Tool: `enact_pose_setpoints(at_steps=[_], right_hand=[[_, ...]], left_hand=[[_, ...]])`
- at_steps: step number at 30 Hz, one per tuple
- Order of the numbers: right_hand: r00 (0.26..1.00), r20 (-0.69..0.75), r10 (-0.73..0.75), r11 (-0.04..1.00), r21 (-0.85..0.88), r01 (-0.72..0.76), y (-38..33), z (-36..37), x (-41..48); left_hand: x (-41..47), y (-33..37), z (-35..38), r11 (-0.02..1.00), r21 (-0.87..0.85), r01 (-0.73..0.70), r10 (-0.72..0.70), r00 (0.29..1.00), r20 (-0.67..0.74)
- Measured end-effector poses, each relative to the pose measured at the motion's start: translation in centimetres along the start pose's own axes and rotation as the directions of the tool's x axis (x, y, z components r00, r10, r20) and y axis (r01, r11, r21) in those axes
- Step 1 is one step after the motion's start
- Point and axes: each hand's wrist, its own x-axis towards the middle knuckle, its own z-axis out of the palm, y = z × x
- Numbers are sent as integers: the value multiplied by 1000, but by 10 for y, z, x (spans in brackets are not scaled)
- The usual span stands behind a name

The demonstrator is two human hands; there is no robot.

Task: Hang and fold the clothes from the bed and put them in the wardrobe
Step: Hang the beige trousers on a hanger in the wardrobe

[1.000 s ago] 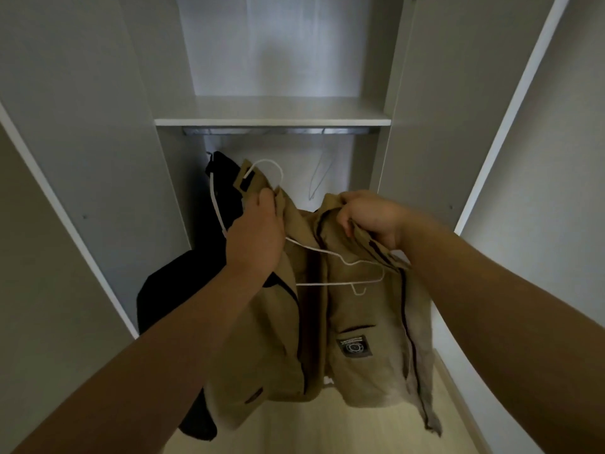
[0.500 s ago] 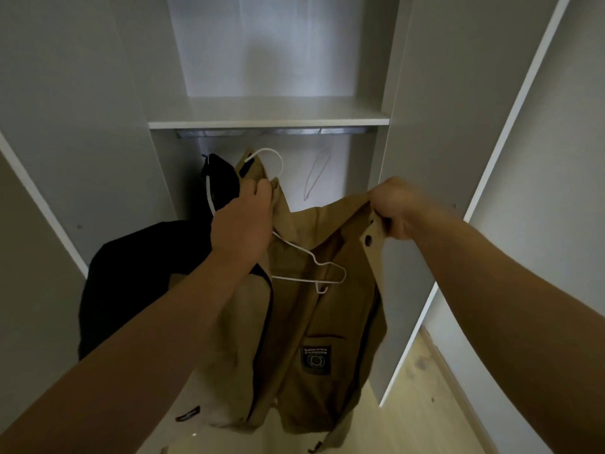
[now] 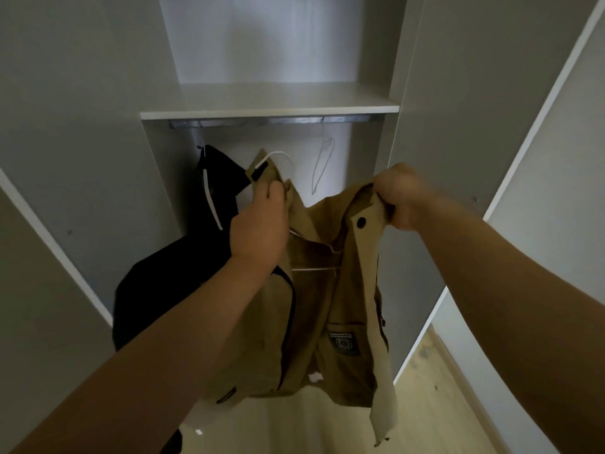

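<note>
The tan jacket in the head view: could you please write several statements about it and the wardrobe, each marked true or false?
1. The left-hand grip holds the tan jacket at the neck of its white hanger. True.
2. The white hanger's hook sits over the rail. False: the hook is below the rail and not on it.
3. The right-hand grip holds the jacket's front edge, just above a dark snap button. True.
4. A black garment hangs to the right of the jacket. False: it hangs to the jacket's left.
5. A bare wire hanger hangs from the rail, up and between the two hands. True.
</note>
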Motion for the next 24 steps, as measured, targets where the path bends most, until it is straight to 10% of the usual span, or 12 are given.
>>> enact_pose_setpoints(at_steps=[9, 15, 19, 24], right_hand=[[901, 343, -265, 927, -169, 336, 11, 13, 41], [850, 493, -184, 981, 38, 190, 41, -6, 117], [743, 402, -536, 611, -423, 670, 53, -2, 177], [743, 289, -604, 563, -505, 654, 70, 7, 226]], left_hand=[[63, 7, 71, 857, -498, 130, -157, 988, -12], [117, 2, 112, 804, -554, 216, -223, 973, 57], [156, 8, 140, 815, -537, 220, -199, 975, 97], [186, 7, 176, 857, -494, 150, -106, 988, 115]])
